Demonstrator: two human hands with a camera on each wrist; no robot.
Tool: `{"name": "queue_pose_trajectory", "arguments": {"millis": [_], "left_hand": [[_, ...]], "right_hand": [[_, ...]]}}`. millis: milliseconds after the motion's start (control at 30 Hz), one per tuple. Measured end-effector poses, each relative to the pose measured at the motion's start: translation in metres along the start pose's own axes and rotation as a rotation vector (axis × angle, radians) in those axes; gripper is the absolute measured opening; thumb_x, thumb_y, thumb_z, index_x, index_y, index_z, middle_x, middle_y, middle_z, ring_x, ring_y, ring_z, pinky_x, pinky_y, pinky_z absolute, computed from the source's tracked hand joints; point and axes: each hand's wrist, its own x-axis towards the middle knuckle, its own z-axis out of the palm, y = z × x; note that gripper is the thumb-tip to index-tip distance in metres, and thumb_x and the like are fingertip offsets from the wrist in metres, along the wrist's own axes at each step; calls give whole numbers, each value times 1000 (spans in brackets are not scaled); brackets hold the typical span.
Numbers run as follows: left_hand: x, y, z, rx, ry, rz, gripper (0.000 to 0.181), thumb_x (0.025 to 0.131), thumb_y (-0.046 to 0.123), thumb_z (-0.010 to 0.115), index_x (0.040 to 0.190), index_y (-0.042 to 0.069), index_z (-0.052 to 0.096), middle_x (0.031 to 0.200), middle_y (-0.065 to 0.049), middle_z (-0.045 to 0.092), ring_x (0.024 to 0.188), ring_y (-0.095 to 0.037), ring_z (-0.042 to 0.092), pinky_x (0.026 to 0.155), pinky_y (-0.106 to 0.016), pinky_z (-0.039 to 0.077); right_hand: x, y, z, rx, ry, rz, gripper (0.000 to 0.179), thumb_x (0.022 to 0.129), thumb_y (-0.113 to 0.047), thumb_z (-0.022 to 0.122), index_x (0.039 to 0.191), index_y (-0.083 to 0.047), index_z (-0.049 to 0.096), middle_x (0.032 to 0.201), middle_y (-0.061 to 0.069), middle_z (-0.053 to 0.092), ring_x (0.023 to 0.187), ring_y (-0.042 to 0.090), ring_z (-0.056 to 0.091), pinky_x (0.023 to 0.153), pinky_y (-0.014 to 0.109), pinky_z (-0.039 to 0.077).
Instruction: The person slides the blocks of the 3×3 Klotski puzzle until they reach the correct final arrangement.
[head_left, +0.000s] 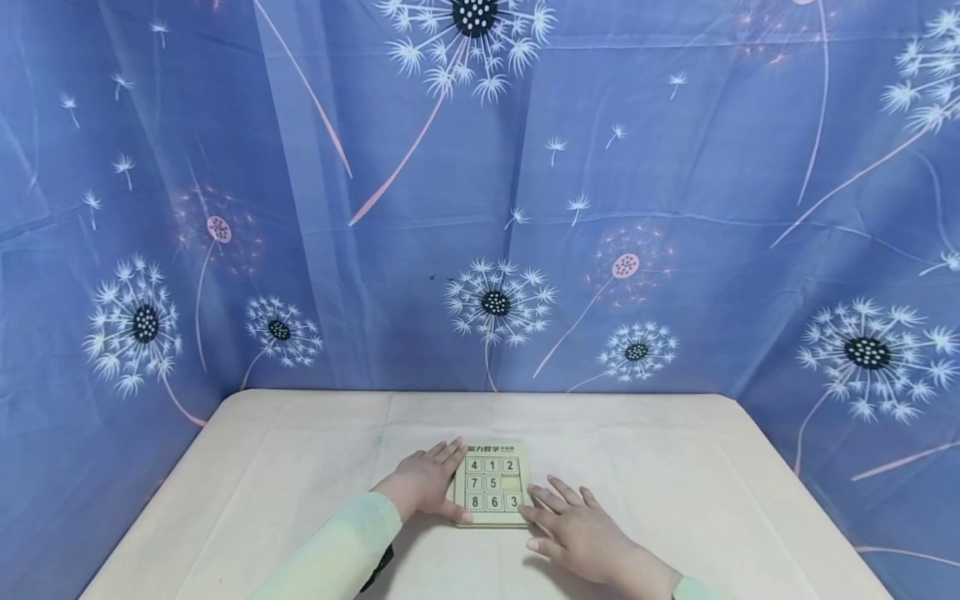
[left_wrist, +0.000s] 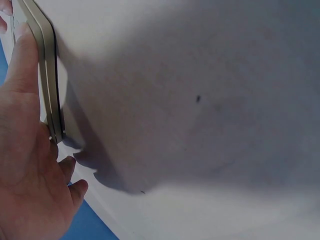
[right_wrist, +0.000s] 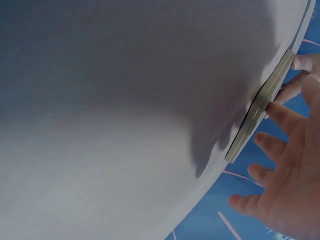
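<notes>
A pale green number slide puzzle (head_left: 495, 518) lies flat on the table, with dark print along its top edge. Its tiles read 4, 1, 2, then 7, 5 and a gap, then 8, 6, 3. My left hand (head_left: 423, 483) holds the puzzle's left side, thumb at the lower left corner and fingers by the upper left. In the left wrist view that thumb (left_wrist: 25, 60) lies over the puzzle's face. My right hand (head_left: 581, 533) is spread at the right side, a fingertip touching the edge beside the 3 tile (head_left: 513, 502).
The cream-covered table (head_left: 300, 450) has rounded far corners. Blue curtains (head_left: 420, 333) with a dandelion print hang behind it and on both sides. A dark strap (head_left: 378, 568) shows below the left sleeve.
</notes>
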Motion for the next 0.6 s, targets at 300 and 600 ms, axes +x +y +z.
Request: {"name": "queue_pose_trajectory", "arguments": {"millis": [300,600], "left_hand": [[0,-1,1,7,6,4,111,77,73,73,162,14,32,172,-1,27,158,-24,31,128,-44,34],[1,0,1,12,4,6,112,77,73,72,162,14,31,172,-1,27,158,-24,31,129,-43,34]], "right_hand": [[2,-2,0,12,4,3,55,100,-55,54,139,-18,65,154,12,55,146,47,43,108,81,37],[6,-6,3,19,9,39,57,99,-56,55,138,-15,66,153,10,56,146,45,44,109,80,37]]}}
